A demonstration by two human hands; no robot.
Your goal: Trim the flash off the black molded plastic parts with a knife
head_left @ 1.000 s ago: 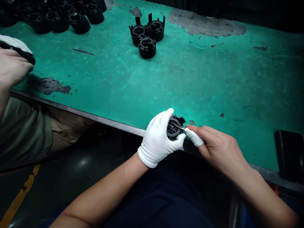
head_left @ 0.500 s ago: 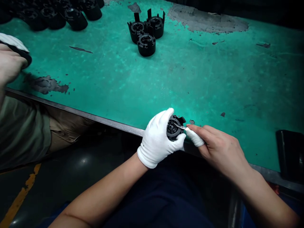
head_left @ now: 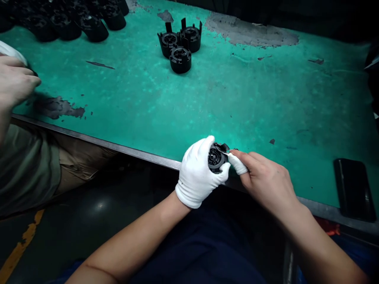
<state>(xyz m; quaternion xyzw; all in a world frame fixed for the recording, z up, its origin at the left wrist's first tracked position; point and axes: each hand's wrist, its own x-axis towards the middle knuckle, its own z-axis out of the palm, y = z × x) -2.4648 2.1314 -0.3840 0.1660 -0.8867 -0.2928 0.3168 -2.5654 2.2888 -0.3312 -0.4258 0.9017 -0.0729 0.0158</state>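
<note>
Sitting in curled left hand [head_left: 196, 172]: round black part [head_left: 216, 159], right hand [head_left: 265, 173] beside.

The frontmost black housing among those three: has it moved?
No; the black housing keeps its place against the small gray patch; only the view shifted slightly.

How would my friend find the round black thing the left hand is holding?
Start at the green table and go to its near metal edge. There the left hand, in a white glove, holds a round black part. Unlike the three parts standing together farther back, this one has a thin metal tool at its rim.
</note>
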